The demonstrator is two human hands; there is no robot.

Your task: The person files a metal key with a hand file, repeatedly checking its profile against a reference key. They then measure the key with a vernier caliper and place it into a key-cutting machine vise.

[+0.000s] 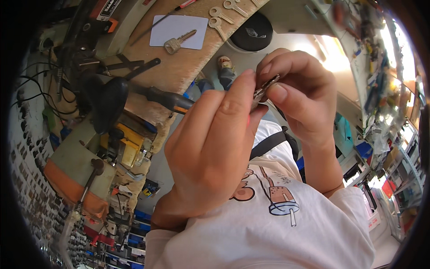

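Note:
My left hand (210, 139) is closed, fingers pressed together around a small metal key (267, 86) with a notched edge. Thumb and forefinger of my right hand (298, 87) pinch the same key from the other side. Both hands are raised in front of my chest, and the fingers hide most of the key. Just left of my left hand, a dark tool handle with an orange stripe (168, 98) runs behind it; whether it touches the hand I cannot tell.
On the wooden bench (190, 60), a cut key (179, 41) lies on a white card (195, 27). Several key blanks (221, 15) sit near its edge. A machine with black knobs (107, 103) stands left. Beyond the bench is a round black stool (253, 31).

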